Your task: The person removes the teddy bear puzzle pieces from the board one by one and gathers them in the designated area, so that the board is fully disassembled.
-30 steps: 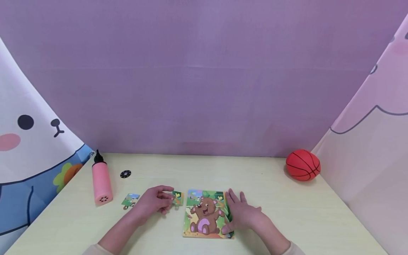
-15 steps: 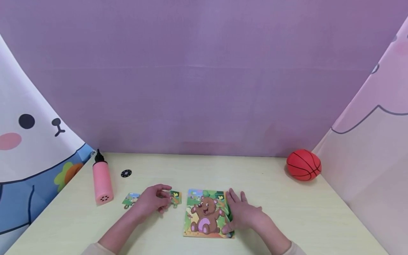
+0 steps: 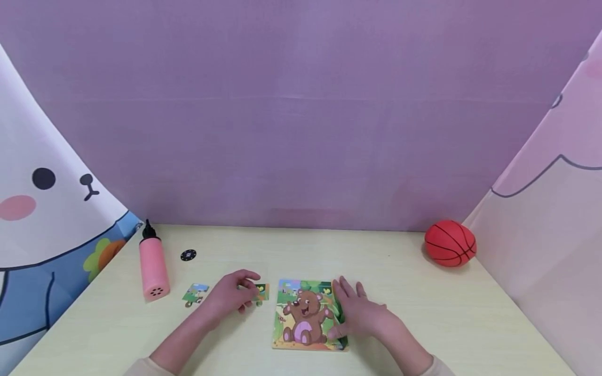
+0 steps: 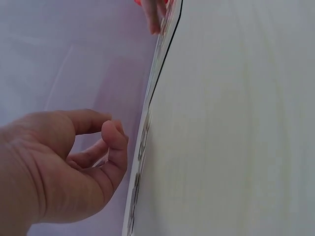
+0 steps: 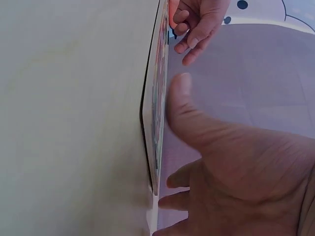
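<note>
A square bear-picture puzzle board (image 3: 301, 318) lies flat near the front of the table. My right hand (image 3: 359, 313) rests at its right side with fingers stretched along the edge, the thumb over the lower right corner. To the board's left is a small jigsaw piece (image 3: 263, 292) with green and orange print. My left hand (image 3: 232, 295) is over the piece's left part, fingers loosely bent and hiding some of it. In the left wrist view, the thumb and fingertips (image 4: 115, 132) come close together with nothing seen between them. Another jigsaw piece (image 3: 195, 294) lies left of that hand.
A pink hand pump (image 3: 154, 269) with a black nozzle lies at the table's left edge. Near it is a round black chip (image 3: 188, 255). A red toy basketball (image 3: 450, 243) sits at the back right. Behind the table hangs a purple cloth (image 3: 301, 130).
The jigsaw piece by my left hand has slid slightly left, away from the board. My left hand has then shifted right, covering more of it. My right hand stays at the board's edge.
</note>
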A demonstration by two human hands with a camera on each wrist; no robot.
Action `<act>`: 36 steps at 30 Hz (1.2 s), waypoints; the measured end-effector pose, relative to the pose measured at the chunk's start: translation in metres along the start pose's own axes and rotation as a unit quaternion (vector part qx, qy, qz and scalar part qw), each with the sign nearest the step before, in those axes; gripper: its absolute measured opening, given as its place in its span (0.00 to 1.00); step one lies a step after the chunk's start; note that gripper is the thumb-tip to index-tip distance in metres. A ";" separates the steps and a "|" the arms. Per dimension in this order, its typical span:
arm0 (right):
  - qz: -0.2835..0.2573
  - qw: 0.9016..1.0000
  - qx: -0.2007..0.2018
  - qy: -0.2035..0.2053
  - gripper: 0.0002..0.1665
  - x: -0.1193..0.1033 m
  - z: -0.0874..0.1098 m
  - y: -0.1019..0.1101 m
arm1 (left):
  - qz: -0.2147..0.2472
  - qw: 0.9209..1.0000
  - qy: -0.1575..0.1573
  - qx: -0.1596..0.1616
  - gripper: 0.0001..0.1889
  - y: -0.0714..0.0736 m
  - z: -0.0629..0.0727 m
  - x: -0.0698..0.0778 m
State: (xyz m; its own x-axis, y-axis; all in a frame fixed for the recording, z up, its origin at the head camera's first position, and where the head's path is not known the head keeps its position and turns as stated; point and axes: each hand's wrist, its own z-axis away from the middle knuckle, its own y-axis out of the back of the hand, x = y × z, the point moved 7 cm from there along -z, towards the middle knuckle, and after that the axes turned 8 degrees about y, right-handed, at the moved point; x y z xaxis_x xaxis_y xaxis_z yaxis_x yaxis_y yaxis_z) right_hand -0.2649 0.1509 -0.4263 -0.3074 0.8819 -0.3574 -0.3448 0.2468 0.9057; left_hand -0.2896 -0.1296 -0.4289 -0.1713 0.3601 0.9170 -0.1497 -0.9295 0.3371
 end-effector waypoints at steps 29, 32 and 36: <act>0.047 0.994 -0.045 0.093 0.54 -0.028 0.000 -0.017 | 0.004 0.985 -0.044 -0.165 0.19 -0.064 0.018 0.008; 0.049 0.993 -0.044 0.093 0.53 -0.029 0.000 -0.016 | 0.002 0.985 -0.046 -0.164 0.19 -0.064 0.019 0.008; 0.051 0.993 -0.041 0.096 0.53 -0.030 -0.001 -0.016 | 0.001 0.987 -0.041 -0.157 0.23 -0.063 0.019 0.007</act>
State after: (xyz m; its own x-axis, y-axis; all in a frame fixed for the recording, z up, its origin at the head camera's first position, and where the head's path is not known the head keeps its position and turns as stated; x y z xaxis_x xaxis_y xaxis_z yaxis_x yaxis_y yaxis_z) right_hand -0.2506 0.1198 -0.4301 -0.5051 0.8063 -0.3078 -0.3715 0.1188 0.9208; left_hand -0.2624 -0.0703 -0.4400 -0.0950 0.3391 0.9359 -0.4467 -0.8548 0.2643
